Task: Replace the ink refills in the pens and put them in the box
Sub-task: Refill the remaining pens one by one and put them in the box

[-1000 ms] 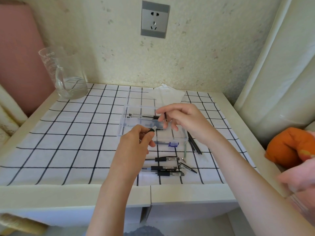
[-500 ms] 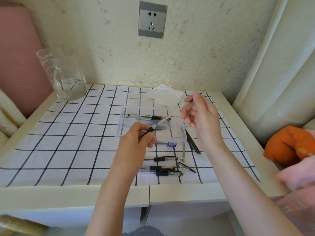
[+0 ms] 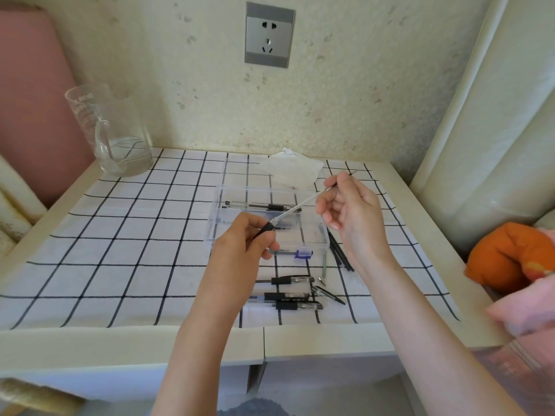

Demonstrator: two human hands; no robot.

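Count: two hands, one pen in work, one box. Left hand: fingers curled round a pen barrel with a black rubber grip, thumb on top, a closed hold. Right hand: thumb and forefinger pinch a thin translucent refill near its upper end, the other fingers loosely curled, palm facing the left hand. The refill runs aslant between the hands, its lower end at the mouth of the barrel; whether it sits inside cannot be told. Its dark tip pokes out past the right fingertips. Beneath and between the hands: one clear rectangular plastic box with a blue latch, open, lying on the black-and-white checked cloth. In it, one clear pen with a black band shows plainly beyond the left hand; a second dark piece just past the left fingers is partly hidden, not counted. Nearer than the left hand, beside its wrist: three pens with black grips side by side, one loose clip cap, one small metal tip. Under the right wrist: a bundle of thin black refills, number not resolvable. Beyond the right hand: one crumpled white tissue. Far to the left of the left hand: one clear glass jug.
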